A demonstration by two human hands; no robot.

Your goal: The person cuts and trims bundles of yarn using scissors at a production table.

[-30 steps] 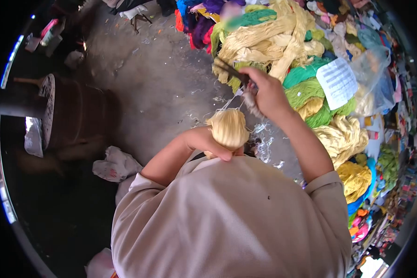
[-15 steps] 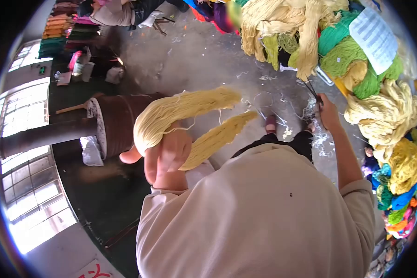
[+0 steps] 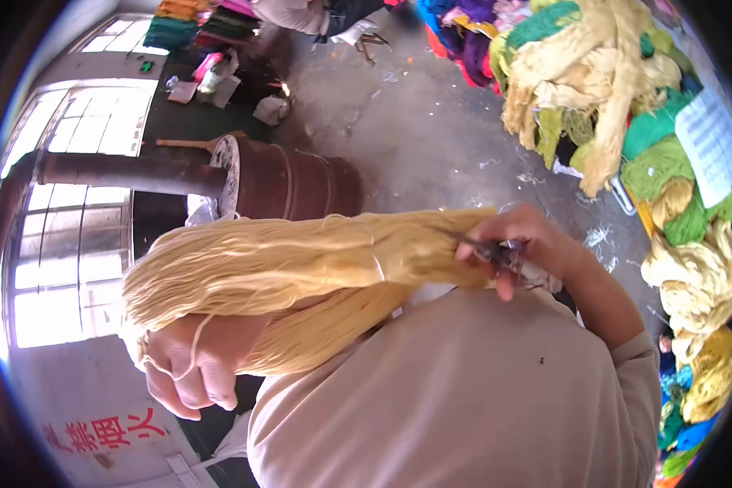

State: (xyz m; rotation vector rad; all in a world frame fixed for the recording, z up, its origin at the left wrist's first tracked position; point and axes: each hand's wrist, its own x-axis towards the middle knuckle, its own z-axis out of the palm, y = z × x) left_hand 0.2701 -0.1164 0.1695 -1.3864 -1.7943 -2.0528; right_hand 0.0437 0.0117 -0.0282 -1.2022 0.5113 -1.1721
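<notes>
A thick skein of pale yellow yarn (image 3: 301,256) stretches across the middle of the head view. My left hand (image 3: 199,358) is inside the skein's left end, which hangs over it, with a loose strand across the fingers. At the skein's right end, my right hand (image 3: 529,248) is wrapped round dark scissors (image 3: 496,252), whose blades lie against the yarn. Whether my right fingers also hold yarn is hidden.
A rusty drum (image 3: 293,183) with a pipe (image 3: 130,175) stands behind the skein. Coloured yarn heaps (image 3: 577,73) and a printed sheet (image 3: 710,146) are at the right. Another person (image 3: 297,15) is at the top, beside a small stool (image 3: 371,47).
My left hand and the yarn have moved left and down, nearer the camera. My right hand has brought the scissors from the far right up to the yarn. The view has shifted.
</notes>
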